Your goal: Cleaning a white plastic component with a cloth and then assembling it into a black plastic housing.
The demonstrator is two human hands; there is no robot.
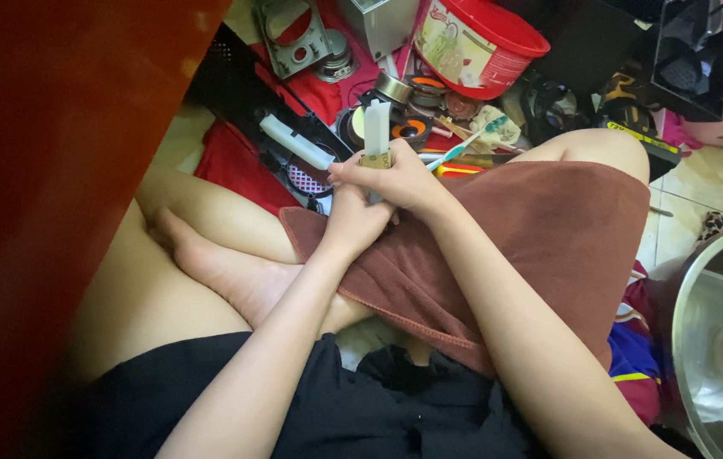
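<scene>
I sit cross-legged on the floor with a brown towel (pixel 548 229) over my right knee. Both hands meet in front of me around a small white knife-like tool (pixel 376 127) with a brass band, its white part pointing up and away. My right hand (pixel 400 180) grips it around the brass band. My left hand (pixel 353 219) closes around its lower end, just below the right hand and against the towel's edge.
Beyond the hands lies a clutter on a red cloth (pixel 234 161): a white tube (pixel 296 142), round metal and orange parts (pixel 412 127), a toothbrush (pixel 472 140), a red tub (pixel 476 42), a black rack (pixel 693 51). A metal pot holding a clear container (pixel 718 340) stands at right. A dark red panel (pixel 39 170) fills the left.
</scene>
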